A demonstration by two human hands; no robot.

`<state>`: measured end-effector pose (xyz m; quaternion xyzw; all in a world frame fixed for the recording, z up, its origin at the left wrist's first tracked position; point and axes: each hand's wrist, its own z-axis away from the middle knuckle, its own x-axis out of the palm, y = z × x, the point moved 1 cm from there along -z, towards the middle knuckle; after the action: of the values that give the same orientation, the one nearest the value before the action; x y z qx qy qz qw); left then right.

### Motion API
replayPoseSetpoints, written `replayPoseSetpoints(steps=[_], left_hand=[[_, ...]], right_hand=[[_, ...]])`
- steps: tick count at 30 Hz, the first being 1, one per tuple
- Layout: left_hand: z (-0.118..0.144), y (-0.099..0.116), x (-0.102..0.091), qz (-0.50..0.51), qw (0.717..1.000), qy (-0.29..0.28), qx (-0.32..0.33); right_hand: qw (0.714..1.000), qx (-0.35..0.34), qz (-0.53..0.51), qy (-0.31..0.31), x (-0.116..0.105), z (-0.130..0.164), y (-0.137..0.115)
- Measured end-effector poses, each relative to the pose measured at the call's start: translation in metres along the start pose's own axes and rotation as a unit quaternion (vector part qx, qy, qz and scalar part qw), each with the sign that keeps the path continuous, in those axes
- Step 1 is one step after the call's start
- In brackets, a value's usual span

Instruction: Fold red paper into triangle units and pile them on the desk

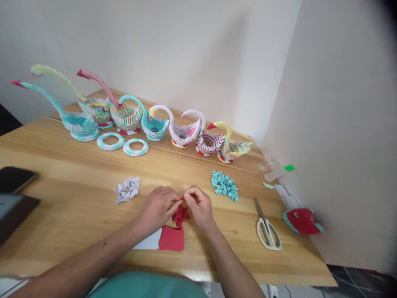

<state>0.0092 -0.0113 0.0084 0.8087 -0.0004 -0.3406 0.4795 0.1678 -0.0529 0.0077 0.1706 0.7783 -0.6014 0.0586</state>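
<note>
Wooden table (77,215) stood vs. white walls, w/ a row of paper swans (130,118) along the back. Left hand (158,209) & right hand (200,207) met at centre, fingertips pinched together on a small red paper piece (181,199). Below them lay a pile of red folded pieces (180,216) & a red paper sheet (171,239). Scissors (267,227) lay to the right, teal pieces (225,185) just behind.

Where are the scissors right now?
The scissors lie flat on the wooden table, to the right of the right hand, between the pile of teal paper pieces and the red paper model.
</note>
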Motion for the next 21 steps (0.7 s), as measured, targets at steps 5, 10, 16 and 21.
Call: replayPoseSetpoints(steps=[5,10,16,21], left_hand=[[0.000,-0.001,0.001,0.113,0.992,0.000,-0.056],[-0.005,-0.004,0.001,0.414,0.881,-0.084,-0.212],[-0.004,-0.007,0.001,0.465,0.845,-0.079,-0.252],[-0.004,-0.010,0.003,0.477,0.840,-0.075,-0.248]], right_hand=[[1.000,0.008,-0.017,0.007,-0.001,-0.001,0.001],[0.999,-0.020,0.012,0.038,-0.003,-0.002,0.001],[0.997,-0.054,0.032,0.046,-0.003,-0.002,0.003],[0.994,-0.081,0.047,0.048,-0.003,-0.001,0.003]])
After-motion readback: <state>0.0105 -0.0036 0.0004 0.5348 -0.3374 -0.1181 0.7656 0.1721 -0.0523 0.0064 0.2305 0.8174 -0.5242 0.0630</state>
